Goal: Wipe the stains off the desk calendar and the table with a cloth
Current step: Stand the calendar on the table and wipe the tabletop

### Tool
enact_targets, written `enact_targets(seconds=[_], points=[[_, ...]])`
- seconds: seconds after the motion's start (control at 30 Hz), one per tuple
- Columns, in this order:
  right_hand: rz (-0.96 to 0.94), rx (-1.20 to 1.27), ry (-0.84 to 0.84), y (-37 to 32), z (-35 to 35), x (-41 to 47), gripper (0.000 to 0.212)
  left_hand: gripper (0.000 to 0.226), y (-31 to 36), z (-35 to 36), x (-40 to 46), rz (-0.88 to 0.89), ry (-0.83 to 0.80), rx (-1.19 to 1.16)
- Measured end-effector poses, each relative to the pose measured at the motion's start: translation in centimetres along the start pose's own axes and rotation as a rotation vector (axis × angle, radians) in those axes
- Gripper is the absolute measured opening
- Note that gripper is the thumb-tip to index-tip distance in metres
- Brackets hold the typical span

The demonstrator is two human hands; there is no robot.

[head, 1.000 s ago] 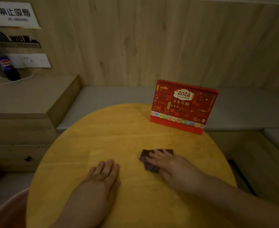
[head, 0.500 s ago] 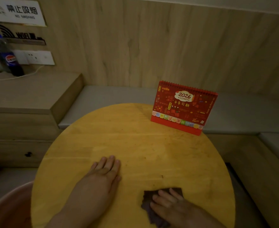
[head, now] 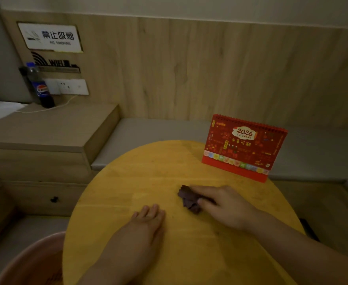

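Observation:
A red 2026 desk calendar (head: 244, 148) stands upright at the far right of the round yellow wooden table (head: 140, 177). A small dark purple cloth (head: 187, 199) lies bunched on the tabletop in front of the calendar. My right hand (head: 225, 204) pinches the cloth between thumb and fingers and holds it against the wood. My left hand (head: 146, 225) rests flat on the table to the cloth's left, fingers straight and holding nothing. A faint dark speck shows on the wood between the two hands.
A pink basin (head: 31, 262) sits below the table's left edge. A wooden cabinet (head: 51, 128) at the left carries a cola bottle (head: 39, 87) and a white cable. A grey cushioned bench (head: 154, 130) runs behind the table along the wood-panelled wall.
My right hand has slid the cloth from the near edge back up toward the table's middle, and the cloth is now bunched. My left hand stays flat in place.

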State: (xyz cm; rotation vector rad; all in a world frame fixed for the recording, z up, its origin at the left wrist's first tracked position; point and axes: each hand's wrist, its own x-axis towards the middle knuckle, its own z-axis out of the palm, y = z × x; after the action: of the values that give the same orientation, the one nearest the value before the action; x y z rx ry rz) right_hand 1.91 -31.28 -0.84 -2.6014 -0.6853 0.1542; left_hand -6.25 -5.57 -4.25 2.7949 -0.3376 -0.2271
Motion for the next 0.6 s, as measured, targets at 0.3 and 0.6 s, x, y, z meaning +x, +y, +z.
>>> enact_targets(seconds=[0.3, 0.6], points=[[0.458, -0.102, 0.223, 2.8, 0.0, 1.2, 0.043, 0.039, 2.2, -1.4, 10.1, -0.077, 0.279, -0.111], [0.357, 0.280, 0.431, 1.3, 1.8, 0.2, 0.007, 0.011, 4.2, 0.1, 10.2, -0.140, 0.395, -0.646]])
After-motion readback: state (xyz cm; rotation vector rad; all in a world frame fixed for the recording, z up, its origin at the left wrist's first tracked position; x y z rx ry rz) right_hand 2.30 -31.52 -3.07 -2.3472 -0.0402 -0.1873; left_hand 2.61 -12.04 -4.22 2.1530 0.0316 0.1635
